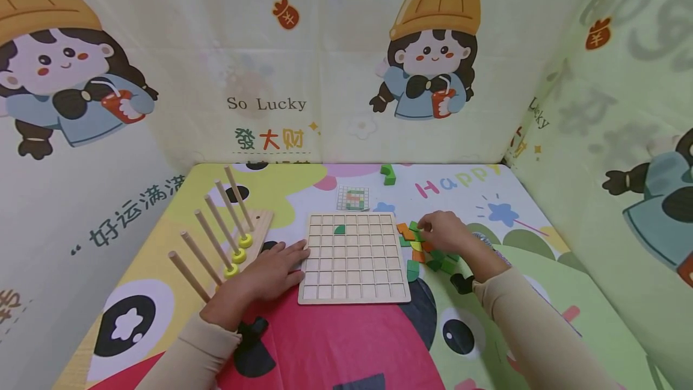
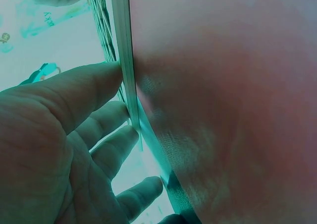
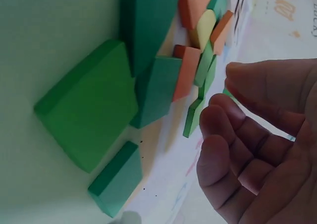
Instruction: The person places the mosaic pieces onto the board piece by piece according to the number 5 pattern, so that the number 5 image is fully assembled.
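A square wooden grid board [image 1: 354, 257] lies mid-table, with one green quarter-round piece [image 1: 340, 230] in an upper cell. At its left edge rests my left hand [image 1: 273, 269], fingers extended. The left wrist view shows those fingertips against the board's edge [image 2: 125, 40]. My right hand [image 1: 446, 233] is over a pile of green, orange and yellow pieces [image 1: 417, 245], its fingers bent. In the right wrist view, a sliver of green [image 3: 227, 92] appears between thumb and forefinger; whether it is pinched or lies behind, I cannot tell. Nearby lies a large green block [image 3: 91, 105].
A wooden peg rack [image 1: 260, 227] with upright rods and yellow rings stands left of the board. Behind the board lies a small printed pattern card [image 1: 353, 198]. Green blocks [image 1: 388, 174] sit near the back edge. Printed fabric walls [image 1: 346, 77] enclose the table.
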Tool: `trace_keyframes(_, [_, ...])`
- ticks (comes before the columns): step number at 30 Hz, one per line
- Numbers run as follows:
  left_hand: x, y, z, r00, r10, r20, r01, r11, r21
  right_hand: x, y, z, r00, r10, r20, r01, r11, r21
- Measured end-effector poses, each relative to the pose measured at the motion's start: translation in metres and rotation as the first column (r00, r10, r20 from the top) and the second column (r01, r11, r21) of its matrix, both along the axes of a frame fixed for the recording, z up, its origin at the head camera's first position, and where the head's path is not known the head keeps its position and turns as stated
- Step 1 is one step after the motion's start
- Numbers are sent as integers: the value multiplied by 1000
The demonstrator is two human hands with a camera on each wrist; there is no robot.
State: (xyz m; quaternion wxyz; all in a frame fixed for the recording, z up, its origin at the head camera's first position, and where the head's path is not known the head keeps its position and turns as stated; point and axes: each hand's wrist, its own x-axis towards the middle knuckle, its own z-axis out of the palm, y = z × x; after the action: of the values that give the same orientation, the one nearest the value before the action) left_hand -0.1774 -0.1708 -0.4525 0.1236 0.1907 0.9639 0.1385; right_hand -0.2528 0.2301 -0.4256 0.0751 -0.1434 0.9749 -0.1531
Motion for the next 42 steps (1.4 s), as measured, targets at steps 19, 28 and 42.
trace_keyframes(19, [0, 1, 3, 1000, -4, 9, 3, 1000, 12, -8, -19, -13, 1000, 9, 19, -9, 1000, -6])
trace_keyframes(28, [0, 1, 5, 1000, 3, 6, -3, 1000, 13, -12, -25, -10, 999, 50, -2, -50, 999, -16])
trace_keyframes(42, [2, -4, 6, 999, -34, -17, 34, 999, 30, -9, -24, -7, 999, 27, 38, -23, 995, -99])
